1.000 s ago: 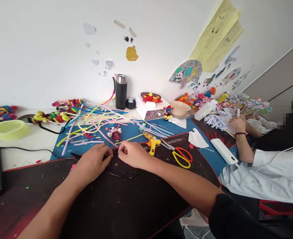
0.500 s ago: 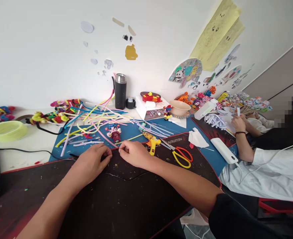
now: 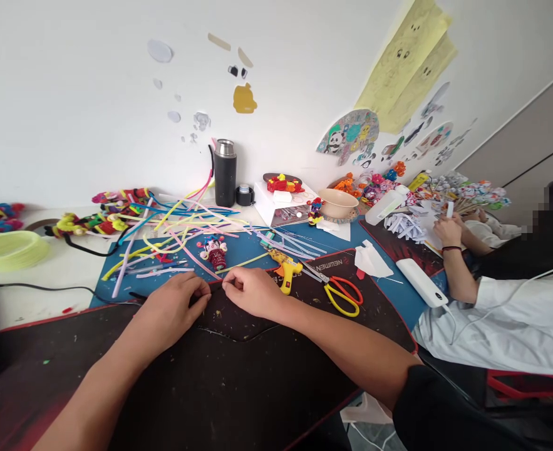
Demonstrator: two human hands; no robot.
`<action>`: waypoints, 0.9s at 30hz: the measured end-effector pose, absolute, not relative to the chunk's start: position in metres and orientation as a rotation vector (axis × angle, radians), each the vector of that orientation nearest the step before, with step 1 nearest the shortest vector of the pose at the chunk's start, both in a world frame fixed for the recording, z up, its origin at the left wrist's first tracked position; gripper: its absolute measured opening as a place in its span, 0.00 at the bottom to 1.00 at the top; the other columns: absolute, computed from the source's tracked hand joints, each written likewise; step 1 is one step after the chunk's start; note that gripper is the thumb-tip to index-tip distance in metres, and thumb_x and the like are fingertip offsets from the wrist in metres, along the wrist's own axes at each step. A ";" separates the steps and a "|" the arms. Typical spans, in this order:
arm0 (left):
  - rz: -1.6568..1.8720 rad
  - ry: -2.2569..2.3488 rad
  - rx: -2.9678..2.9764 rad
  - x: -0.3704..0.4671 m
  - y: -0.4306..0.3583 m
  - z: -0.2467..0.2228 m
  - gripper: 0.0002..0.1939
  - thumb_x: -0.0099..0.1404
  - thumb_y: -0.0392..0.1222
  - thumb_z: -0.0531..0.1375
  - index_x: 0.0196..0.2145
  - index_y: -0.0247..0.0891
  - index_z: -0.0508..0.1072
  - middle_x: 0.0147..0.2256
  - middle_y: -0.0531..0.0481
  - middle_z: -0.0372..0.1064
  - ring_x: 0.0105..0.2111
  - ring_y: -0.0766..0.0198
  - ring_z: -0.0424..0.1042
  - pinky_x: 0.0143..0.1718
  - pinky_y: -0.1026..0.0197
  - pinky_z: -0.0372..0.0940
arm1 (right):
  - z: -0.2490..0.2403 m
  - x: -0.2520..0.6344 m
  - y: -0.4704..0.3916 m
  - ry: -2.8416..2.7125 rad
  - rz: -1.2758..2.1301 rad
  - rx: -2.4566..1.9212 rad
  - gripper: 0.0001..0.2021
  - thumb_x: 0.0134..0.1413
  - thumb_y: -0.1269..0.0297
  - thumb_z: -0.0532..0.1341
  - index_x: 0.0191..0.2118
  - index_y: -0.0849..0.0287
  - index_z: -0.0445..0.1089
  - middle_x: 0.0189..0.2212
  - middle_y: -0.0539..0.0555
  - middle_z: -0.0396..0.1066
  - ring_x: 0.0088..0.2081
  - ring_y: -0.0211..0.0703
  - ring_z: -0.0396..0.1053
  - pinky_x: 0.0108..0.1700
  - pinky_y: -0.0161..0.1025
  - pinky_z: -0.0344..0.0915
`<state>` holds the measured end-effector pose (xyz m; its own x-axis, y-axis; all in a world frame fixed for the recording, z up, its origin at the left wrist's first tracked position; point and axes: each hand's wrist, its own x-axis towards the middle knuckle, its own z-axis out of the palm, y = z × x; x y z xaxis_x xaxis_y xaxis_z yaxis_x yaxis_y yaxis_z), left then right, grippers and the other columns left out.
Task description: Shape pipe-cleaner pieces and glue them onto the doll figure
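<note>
My left hand (image 3: 177, 307) and my right hand (image 3: 250, 291) are held close together over the dark mat, fingers pinched. A thin black pipe cleaner (image 3: 138, 295) appears to run between them; its end sticks out left of my left hand, and most of it is hidden or blends into the mat. Just beyond my fingers stands a small beaded doll figure (image 3: 217, 255) with a dark red glittery body. To the right of my right hand lie a yellow glue gun (image 3: 287, 270) and scissors (image 3: 344, 295) with red and yellow handles.
Loose coloured pipe cleaners (image 3: 177, 228) spread over the blue mat. Behind them stand a black thermos (image 3: 225, 175) and a beige bowl (image 3: 338, 203). A thin black cord (image 3: 241, 339) crosses the mat below my hands. At right, a co-worker's arm (image 3: 459, 275) is near a white power bank (image 3: 419, 282).
The whole view has shifted slightly. My hands keep nearly the same pinched pose, close together; nothing else has visibly moved.
</note>
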<state>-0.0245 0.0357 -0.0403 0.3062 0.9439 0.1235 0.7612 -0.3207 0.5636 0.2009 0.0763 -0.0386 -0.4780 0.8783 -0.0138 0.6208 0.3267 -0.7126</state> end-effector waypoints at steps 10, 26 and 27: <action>0.608 1.475 2.189 -0.025 0.035 -0.039 0.12 0.72 0.51 0.57 0.34 0.48 0.77 0.37 0.46 0.80 0.39 0.48 0.79 0.43 0.52 0.72 | -0.036 0.193 0.078 -2.226 0.909 -1.382 0.07 0.70 0.64 0.66 0.36 0.54 0.78 0.25 0.47 0.73 0.28 0.41 0.68 0.34 0.38 0.53; 0.626 1.508 2.172 -0.027 0.036 -0.052 0.13 0.71 0.52 0.57 0.33 0.48 0.77 0.37 0.46 0.81 0.39 0.48 0.79 0.42 0.51 0.72 | -0.041 0.193 0.072 -2.277 0.796 -1.399 0.08 0.67 0.68 0.66 0.45 0.51 0.84 0.30 0.49 0.80 0.34 0.46 0.76 0.38 0.39 0.60; 0.634 1.509 2.172 -0.027 0.036 -0.052 0.13 0.71 0.52 0.57 0.33 0.48 0.76 0.37 0.46 0.80 0.39 0.48 0.79 0.42 0.51 0.72 | -0.041 0.193 0.072 -2.278 0.794 -1.399 0.08 0.67 0.67 0.66 0.45 0.51 0.84 0.30 0.49 0.80 0.34 0.46 0.76 0.38 0.39 0.60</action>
